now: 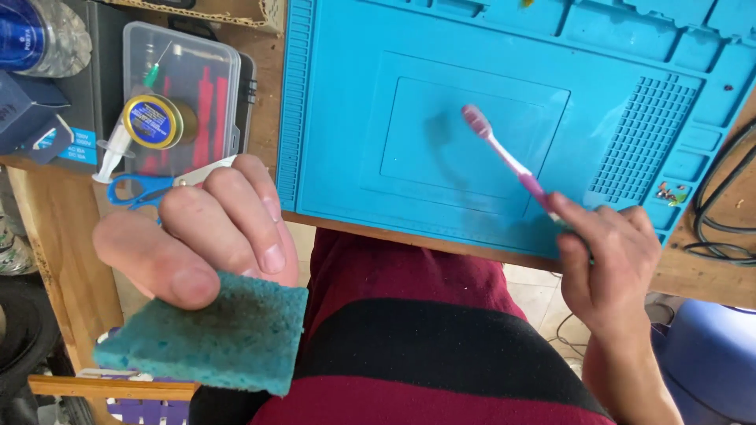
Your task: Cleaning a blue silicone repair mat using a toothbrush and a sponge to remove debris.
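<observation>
A blue silicone mat [339, 94] is seen from above on a wooden bench [693, 271]. The mat is moulded with a raised rectangular centre, a ribbed strip along its left edge, shallow compartments along the far edge and a fine grid of small cells at the right. A few tiny coloured parts [671, 192] lie in a small compartment near the mat's right near corner.

A pink toothbrush [504, 153] is gripped by its handle in the right hand [610, 267], fingers closed around it, and is held slanted over the middle of the mat with the bristled head towards the far left. A faint dark smear shows on the mat beside the head.

A square teal sponge [216, 338], coarse, porous and darkly stained, is pinched at its far edge between thumb and fingers of the left hand [197, 232], near the camera and left of the mat.

Far left, a clear lidded plastic box [216, 71] holds red tools. On its lid rest a yellow-rimmed spool [153, 122] and a white syringe [118, 145] with a green needle hub. Blue-handled scissors [142, 189] lie just near of the box. Black cables [720, 212] curl at the far right.
</observation>
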